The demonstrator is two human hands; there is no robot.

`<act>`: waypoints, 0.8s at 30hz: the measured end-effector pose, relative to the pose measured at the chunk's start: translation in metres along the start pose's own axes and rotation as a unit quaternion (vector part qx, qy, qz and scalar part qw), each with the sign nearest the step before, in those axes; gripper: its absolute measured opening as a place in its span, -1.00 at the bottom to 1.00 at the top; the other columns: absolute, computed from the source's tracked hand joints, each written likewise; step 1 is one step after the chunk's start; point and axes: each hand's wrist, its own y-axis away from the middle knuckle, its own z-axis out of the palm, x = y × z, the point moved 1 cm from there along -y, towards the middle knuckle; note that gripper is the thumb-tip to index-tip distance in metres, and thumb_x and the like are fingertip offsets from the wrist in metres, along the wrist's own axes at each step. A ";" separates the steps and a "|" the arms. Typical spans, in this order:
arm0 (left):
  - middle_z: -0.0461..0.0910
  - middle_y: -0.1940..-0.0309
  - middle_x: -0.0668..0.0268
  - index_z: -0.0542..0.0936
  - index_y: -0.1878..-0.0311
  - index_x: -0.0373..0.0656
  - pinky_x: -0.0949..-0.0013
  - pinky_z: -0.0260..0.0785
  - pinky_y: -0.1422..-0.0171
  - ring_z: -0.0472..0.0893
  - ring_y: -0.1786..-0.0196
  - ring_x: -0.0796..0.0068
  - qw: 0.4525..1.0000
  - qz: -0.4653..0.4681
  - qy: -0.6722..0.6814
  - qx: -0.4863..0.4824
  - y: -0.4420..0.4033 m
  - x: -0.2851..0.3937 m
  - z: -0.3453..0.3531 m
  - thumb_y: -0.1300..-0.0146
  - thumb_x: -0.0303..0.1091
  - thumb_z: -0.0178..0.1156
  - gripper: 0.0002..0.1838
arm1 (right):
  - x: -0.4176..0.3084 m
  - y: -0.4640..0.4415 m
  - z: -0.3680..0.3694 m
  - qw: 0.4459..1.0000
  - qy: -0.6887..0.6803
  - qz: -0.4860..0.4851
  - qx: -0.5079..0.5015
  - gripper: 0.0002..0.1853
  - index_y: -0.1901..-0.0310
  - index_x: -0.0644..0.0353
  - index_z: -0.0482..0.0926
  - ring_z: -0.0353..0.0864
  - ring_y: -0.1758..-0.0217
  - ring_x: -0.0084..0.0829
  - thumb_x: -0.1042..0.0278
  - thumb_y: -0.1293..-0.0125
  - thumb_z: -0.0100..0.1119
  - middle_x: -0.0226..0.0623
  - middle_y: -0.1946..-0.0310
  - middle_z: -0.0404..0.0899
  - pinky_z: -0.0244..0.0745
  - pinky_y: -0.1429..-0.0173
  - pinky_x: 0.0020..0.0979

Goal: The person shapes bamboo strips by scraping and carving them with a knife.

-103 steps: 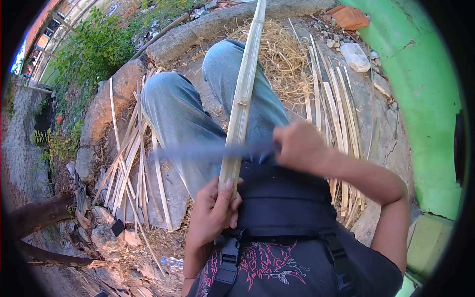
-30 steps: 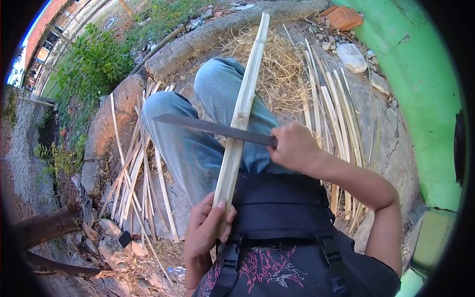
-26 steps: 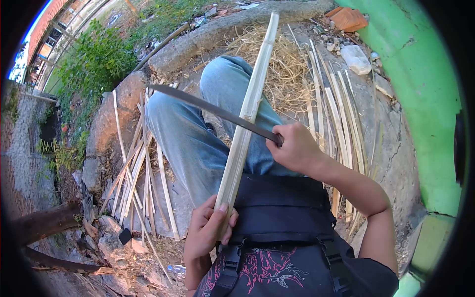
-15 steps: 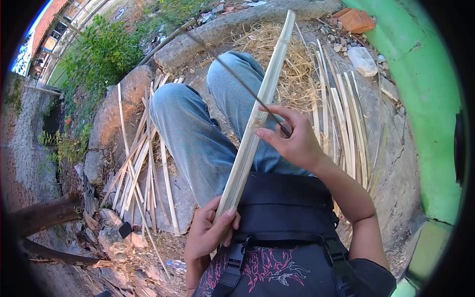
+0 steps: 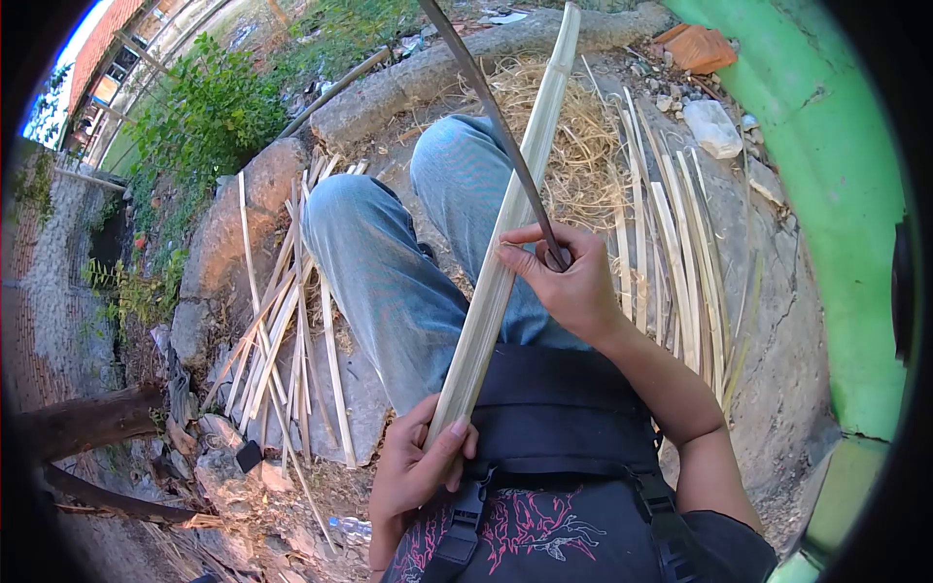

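Note:
A long pale split bamboo strip (image 5: 530, 160) slants up and away from my lap, over my jeans. My left hand (image 5: 428, 455) is closed round its near end, thumb on top. Farther up the strip, my right hand (image 5: 569, 277) has its thumb and forefinger against the bamboo. That same hand grips a long, thin, dark tool (image 5: 491, 107), which rises out of the fist and crosses over the strip toward the top of the view. Whether the tool has a cutting edge is hidden by my fingers.
Loose bamboo strips lie left of my legs (image 5: 282, 340), and more strips (image 5: 685, 262) lie on the right. Curly shavings (image 5: 573, 136) are heaped beyond my knees. A green wall (image 5: 836, 194) rises at the right; a white stone block (image 5: 712, 124) sits near it.
The dark tool has swung closer to upright and looks broader. My right hand has turned slightly and moved a little along the bamboo strip toward me. My left hand keeps its grip.

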 end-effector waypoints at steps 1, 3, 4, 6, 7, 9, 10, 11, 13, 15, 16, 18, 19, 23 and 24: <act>0.53 0.45 0.33 0.40 -0.24 -0.39 0.63 0.19 0.61 0.42 0.67 0.70 1.000 0.003 -0.006 0.000 0.000 -0.001 0.001 -0.51 -0.35 0.02 -0.63 | 0.002 0.000 0.000 1.000 0.002 -0.005 0.008 -0.84 0.19 0.29 0.71 0.23 0.57 -0.85 0.39 -0.30 0.36 -0.64 0.66 0.45 0.08 0.52 -0.61; 0.53 0.45 0.34 0.41 -0.23 -0.39 0.63 0.19 0.61 0.42 0.67 0.70 1.000 0.008 -0.017 0.000 0.000 -0.003 0.003 -0.52 -0.35 0.02 -0.65 | 0.008 0.001 0.003 0.999 -0.001 -0.029 0.034 -0.86 0.23 0.29 0.70 0.22 0.58 -0.85 0.39 -0.30 0.35 -0.64 0.68 0.42 0.07 0.53 -0.60; 0.53 0.45 0.34 0.41 -0.22 -0.39 0.63 0.19 0.61 0.42 0.67 0.71 1.000 0.007 -0.017 0.001 0.000 -0.003 0.004 -0.52 -0.35 0.01 -0.65 | 0.012 0.001 0.006 0.997 -0.007 -0.049 0.052 -0.87 0.26 0.29 0.69 0.21 0.58 -0.85 0.39 -0.30 0.35 -0.64 0.68 0.42 0.07 0.53 -0.59; 0.53 0.45 0.34 0.42 -0.21 -0.39 0.63 0.20 0.61 0.42 0.67 0.71 1.000 0.004 -0.017 0.003 0.000 -0.001 0.007 -0.52 -0.35 0.01 -0.66 | 0.011 0.002 0.008 0.995 -0.005 -0.067 0.076 -0.87 0.29 0.29 0.68 0.20 0.59 -0.84 0.39 -0.31 0.34 -0.64 0.67 0.41 0.07 0.52 -0.58; 0.53 0.45 0.34 0.42 -0.21 -0.39 0.62 0.20 0.61 0.42 0.67 0.71 1.000 0.004 -0.014 0.003 0.000 -0.001 0.008 -0.52 -0.34 0.01 -0.66 | 0.010 0.003 0.008 0.994 0.002 -0.066 0.082 -0.86 0.30 0.28 0.67 0.20 0.59 -0.84 0.38 -0.32 0.34 -0.64 0.67 0.41 0.07 0.52 -0.58; 0.53 0.45 0.34 0.41 -0.21 -0.39 0.62 0.20 0.61 0.41 0.68 0.71 1.000 0.005 -0.008 0.002 0.000 0.000 0.009 -0.52 -0.34 0.01 -0.65 | 0.008 0.005 0.008 0.994 -0.005 -0.053 0.091 -0.85 0.31 0.28 0.66 0.20 0.58 -0.84 0.37 -0.33 0.33 -0.64 0.66 0.42 0.07 0.52 -0.58; 0.53 0.45 0.34 0.41 -0.22 -0.39 0.62 0.20 0.61 0.41 0.68 0.71 1.000 0.002 -0.003 -0.001 0.000 0.000 0.009 -0.52 -0.34 0.01 -0.65 | 0.008 0.005 0.008 0.994 -0.020 -0.041 0.095 -0.85 0.30 0.28 0.65 0.21 0.58 -0.84 0.36 -0.33 0.33 -0.64 0.65 0.42 0.07 0.51 -0.59; 0.53 0.44 0.33 0.41 -0.22 -0.39 0.62 0.19 0.61 0.41 0.68 0.70 1.000 0.000 0.003 -0.005 0.000 0.001 0.009 -0.52 -0.34 0.01 -0.65 | 0.007 0.006 0.008 0.994 -0.035 -0.030 0.098 -0.84 0.29 0.28 0.65 0.21 0.57 -0.83 0.36 -0.33 0.33 -0.64 0.64 0.43 0.08 0.51 -0.59; 0.53 0.44 0.32 0.40 -0.23 -0.39 0.62 0.19 0.61 0.41 0.68 0.70 1.000 -0.004 0.016 -0.015 -0.001 0.001 0.008 -0.52 -0.34 0.00 -0.64 | 0.010 0.005 0.006 0.993 -0.050 -0.032 0.100 -0.83 0.29 0.29 0.65 0.21 0.56 -0.84 0.35 -0.34 0.33 -0.64 0.62 0.43 0.08 0.50 -0.60; 0.53 0.44 0.31 0.40 -0.24 -0.39 0.62 0.19 0.60 0.40 0.68 0.69 0.999 -0.007 0.031 -0.028 -0.002 0.001 0.006 -0.53 -0.34 -0.01 -0.63 | 0.015 0.005 0.006 0.992 -0.078 -0.013 0.101 -0.82 0.29 0.29 0.64 0.22 0.55 -0.83 0.34 -0.35 0.33 -0.65 0.60 0.44 0.09 0.48 -0.61; 0.53 0.44 0.31 0.39 -0.25 -0.39 0.62 0.19 0.60 0.40 0.68 0.69 0.999 -0.012 0.038 -0.032 -0.002 0.002 0.006 -0.53 -0.34 -0.01 -0.63 | 0.017 0.007 0.006 0.990 -0.099 0.006 0.103 -0.82 0.28 0.29 0.64 0.22 0.54 -0.83 0.33 -0.35 0.33 -0.65 0.59 0.44 0.10 0.47 -0.61; 0.53 0.43 0.30 0.39 -0.25 -0.39 0.61 0.19 0.60 0.40 0.68 0.69 0.998 -0.021 0.050 -0.039 -0.003 0.005 0.006 -0.53 -0.34 -0.01 -0.63 | 0.020 0.009 0.007 0.985 -0.129 0.024 0.113 -0.81 0.27 0.30 0.64 0.23 0.53 -0.83 0.32 -0.35 0.33 -0.65 0.58 0.45 0.11 0.45 -0.62; 0.53 0.43 0.29 0.39 -0.25 -0.39 0.61 0.19 0.59 0.40 0.68 0.69 0.998 -0.022 0.049 -0.041 -0.003 0.005 0.006 -0.53 -0.34 -0.02 -0.63 | 0.022 0.010 0.008 0.982 -0.139 0.021 0.122 -0.81 0.26 0.30 0.64 0.24 0.52 -0.83 0.32 -0.35 0.33 -0.64 0.57 0.45 0.13 0.44 -0.62; 0.53 0.42 0.30 0.39 -0.25 -0.39 0.61 0.20 0.59 0.39 0.67 0.70 0.998 -0.015 0.041 -0.051 -0.004 0.005 0.008 -0.54 -0.35 -0.03 -0.64 | 0.017 0.013 0.010 0.972 -0.169 0.004 0.160 -0.81 0.24 0.30 0.63 0.35 0.47 -0.80 0.33 -0.36 0.32 -0.60 0.54 0.50 0.24 0.39 -0.64; 0.53 0.42 0.30 0.39 -0.25 -0.39 0.61 0.21 0.59 0.39 0.67 0.70 0.998 -0.012 0.037 -0.053 -0.005 0.005 0.008 -0.54 -0.35 -0.03 -0.64 | 0.014 0.014 0.009 0.970 -0.175 0.004 0.167 -0.81 0.24 0.31 0.63 0.38 0.45 -0.80 0.33 -0.37 0.32 -0.58 0.53 0.52 0.27 0.37 -0.64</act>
